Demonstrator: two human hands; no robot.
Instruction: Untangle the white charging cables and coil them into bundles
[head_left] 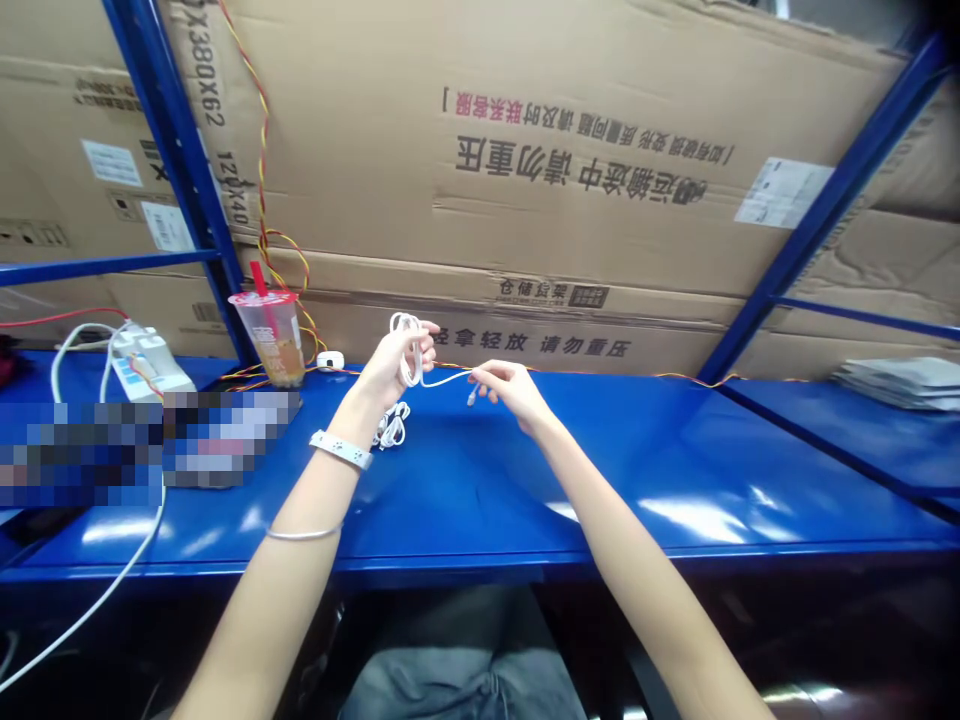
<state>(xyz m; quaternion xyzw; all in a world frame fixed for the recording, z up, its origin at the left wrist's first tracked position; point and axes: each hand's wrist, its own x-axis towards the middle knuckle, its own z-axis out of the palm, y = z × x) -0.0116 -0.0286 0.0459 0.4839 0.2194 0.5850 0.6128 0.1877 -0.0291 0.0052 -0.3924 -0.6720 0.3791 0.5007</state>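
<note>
My left hand (395,362) is raised above the blue shelf (525,470), fingers closed round loops of a thin white cable (411,350). A strand of that cable runs right to my right hand (510,388), which pinches it near its small plug end (471,397). More of the white cable lies in a loose bundle (391,426) on the shelf under my left wrist. A pale band and a thin bangle circle my left forearm.
A plastic cup (274,338) with a red straw stands at the back left. A white power strip (150,360) and its cord lie further left, beside a blurred patch. Cardboard boxes (570,180) wall the back. Flat grey sheets (900,382) are stacked far right.
</note>
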